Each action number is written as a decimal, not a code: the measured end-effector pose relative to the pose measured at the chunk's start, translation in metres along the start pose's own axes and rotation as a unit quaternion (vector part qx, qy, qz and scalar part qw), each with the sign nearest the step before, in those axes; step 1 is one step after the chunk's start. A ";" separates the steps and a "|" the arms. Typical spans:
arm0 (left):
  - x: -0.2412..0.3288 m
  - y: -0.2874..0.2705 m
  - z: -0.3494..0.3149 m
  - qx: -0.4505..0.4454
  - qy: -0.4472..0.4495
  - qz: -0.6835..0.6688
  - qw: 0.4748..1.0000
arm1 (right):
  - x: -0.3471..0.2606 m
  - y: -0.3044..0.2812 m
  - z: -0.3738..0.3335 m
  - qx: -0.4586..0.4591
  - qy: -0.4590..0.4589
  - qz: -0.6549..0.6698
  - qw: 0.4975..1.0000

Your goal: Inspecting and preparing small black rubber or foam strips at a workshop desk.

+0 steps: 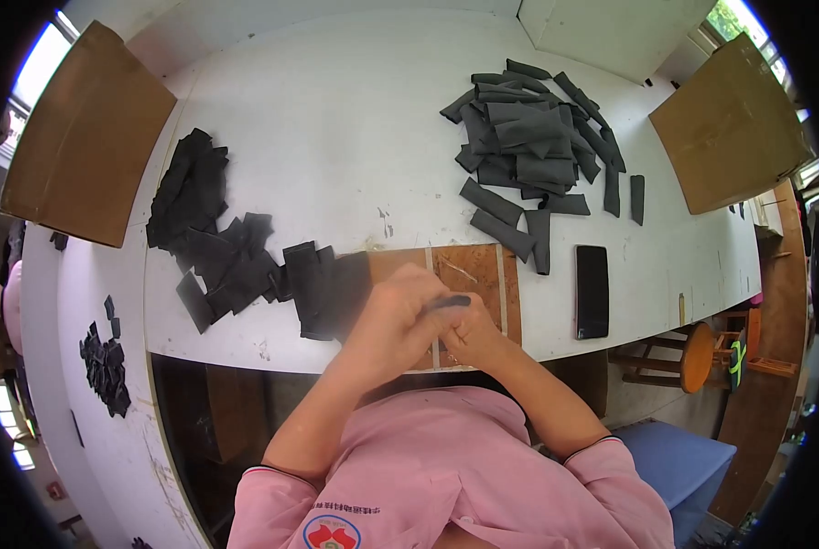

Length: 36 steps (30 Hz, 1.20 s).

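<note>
My left hand and my right hand meet above a brown board at the table's front edge. Both are closed on a small dark grey piece of soft sheet. Only a narrow end of it shows between the fingers; the rest is hidden. Left of my hands, overlapping flat dark grey pieces lie partly across the board. A loose heap of similar flat pieces spreads farther left. Beyond my hands on the right is a pile of dark grey rolled, tube-like pieces.
A black phone lies right of the board on the white table. Cardboard boxes stand at the far left and far right. More dark pieces rest on a side table. A wooden stool stands at right.
</note>
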<state>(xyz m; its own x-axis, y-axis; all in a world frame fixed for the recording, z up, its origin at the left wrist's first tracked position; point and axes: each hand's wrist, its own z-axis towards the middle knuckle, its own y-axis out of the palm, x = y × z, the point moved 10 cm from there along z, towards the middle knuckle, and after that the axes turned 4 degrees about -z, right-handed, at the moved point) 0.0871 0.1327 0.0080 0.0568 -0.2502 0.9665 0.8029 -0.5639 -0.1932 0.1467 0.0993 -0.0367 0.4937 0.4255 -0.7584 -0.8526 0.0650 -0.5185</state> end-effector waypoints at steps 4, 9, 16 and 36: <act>0.004 0.002 -0.005 0.042 -0.003 0.011 0.999 | 0.009 0.002 0.003 -0.019 0.051 -0.018 0.998; 0.011 -0.021 -0.025 0.172 0.051 -0.154 0.972 | -0.005 -0.006 0.010 -0.032 0.049 -0.059 0.997; 0.017 -0.019 -0.018 0.122 0.076 -0.097 0.985 | -0.017 -0.016 0.016 -0.041 0.031 -0.081 0.995; -0.022 -0.044 -0.035 0.224 0.009 -0.421 0.879 | -0.012 -0.001 0.018 -0.074 0.030 -0.183 0.980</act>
<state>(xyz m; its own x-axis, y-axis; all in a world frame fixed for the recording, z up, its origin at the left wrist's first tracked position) 0.0294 0.1355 -0.0105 -0.6761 0.0934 0.7309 0.7084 -0.1904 0.6796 0.1385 0.1102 -0.0200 0.7744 0.3440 -0.5310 -0.5848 0.0688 -0.8083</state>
